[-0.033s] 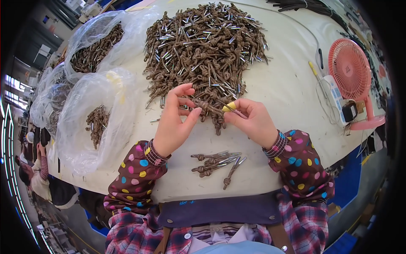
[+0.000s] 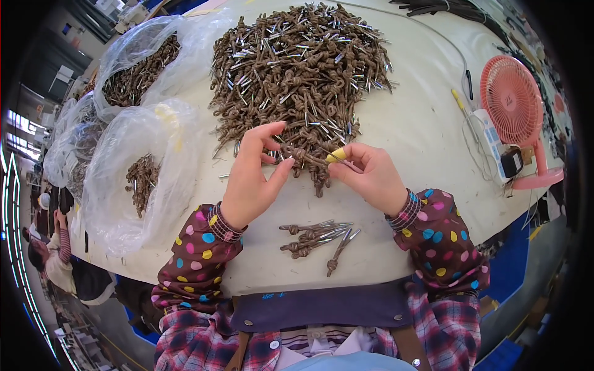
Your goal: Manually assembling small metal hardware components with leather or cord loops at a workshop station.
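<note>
A large heap of brown knotted cords with shiny metal tips covers the far middle of the table. My left hand is at the heap's near left edge, thumb and fingers apart and curved, fingertips beside the nearest knots. My right hand is closed in a pinch at the near right edge, with yellow wrapping round a fingertip. Something thin and greyish shows at that pinch; its kind is unclear. Nearer me, several knotted cords lie in a small group, their metal tips toward the right.
On the left stand clear plastic bags holding brown cords. At the right are a pink fan, a white power strip, a yellow-handled tool and cables. Another person sits at the far left.
My left hand has shifted very slightly left, its fingers moving a little. My right hand has hardly moved.
</note>
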Demonstrator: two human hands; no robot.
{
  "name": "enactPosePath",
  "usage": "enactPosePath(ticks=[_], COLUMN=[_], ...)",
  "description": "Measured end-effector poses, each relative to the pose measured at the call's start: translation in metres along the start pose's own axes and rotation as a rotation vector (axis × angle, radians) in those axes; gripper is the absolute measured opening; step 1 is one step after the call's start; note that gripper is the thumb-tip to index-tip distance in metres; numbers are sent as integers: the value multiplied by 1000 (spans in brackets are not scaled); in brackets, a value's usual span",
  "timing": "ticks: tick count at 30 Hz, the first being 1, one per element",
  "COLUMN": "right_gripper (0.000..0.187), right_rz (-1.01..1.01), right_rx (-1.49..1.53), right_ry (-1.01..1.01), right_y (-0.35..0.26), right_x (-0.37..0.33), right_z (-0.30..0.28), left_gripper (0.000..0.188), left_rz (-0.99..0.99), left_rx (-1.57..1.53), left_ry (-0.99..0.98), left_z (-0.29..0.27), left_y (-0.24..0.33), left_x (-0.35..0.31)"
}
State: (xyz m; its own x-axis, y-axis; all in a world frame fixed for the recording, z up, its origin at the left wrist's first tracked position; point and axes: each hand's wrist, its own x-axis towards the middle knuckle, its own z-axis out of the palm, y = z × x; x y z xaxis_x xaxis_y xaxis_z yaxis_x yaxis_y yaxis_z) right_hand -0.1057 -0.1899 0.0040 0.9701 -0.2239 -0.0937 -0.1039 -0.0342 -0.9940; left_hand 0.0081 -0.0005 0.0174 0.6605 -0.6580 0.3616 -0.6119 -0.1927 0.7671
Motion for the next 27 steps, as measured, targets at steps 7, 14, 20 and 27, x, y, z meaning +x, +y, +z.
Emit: enactPosePath(ticks=[7,14,20,27], right_gripper=[17,18,24,33], right_rz=[-263,-308,-234,-631], right_rx=[-463,-413,-402,-798], right_ry=[65,69,57,254], right_y=[-3,-2,-1,-5], right_x=[-5,-6,-4,-4], right_z=[3,6,4,4], left_gripper=[28,12,8,18], left_rz=[258,325,-64,-291], left_rx=[344,367,12,-79], left_ry=[-102,-80,-154,-225], left_z=[2,6,12,13], left_y=[3,-2,-4,-2], left_x=[2,1,-7,-6])
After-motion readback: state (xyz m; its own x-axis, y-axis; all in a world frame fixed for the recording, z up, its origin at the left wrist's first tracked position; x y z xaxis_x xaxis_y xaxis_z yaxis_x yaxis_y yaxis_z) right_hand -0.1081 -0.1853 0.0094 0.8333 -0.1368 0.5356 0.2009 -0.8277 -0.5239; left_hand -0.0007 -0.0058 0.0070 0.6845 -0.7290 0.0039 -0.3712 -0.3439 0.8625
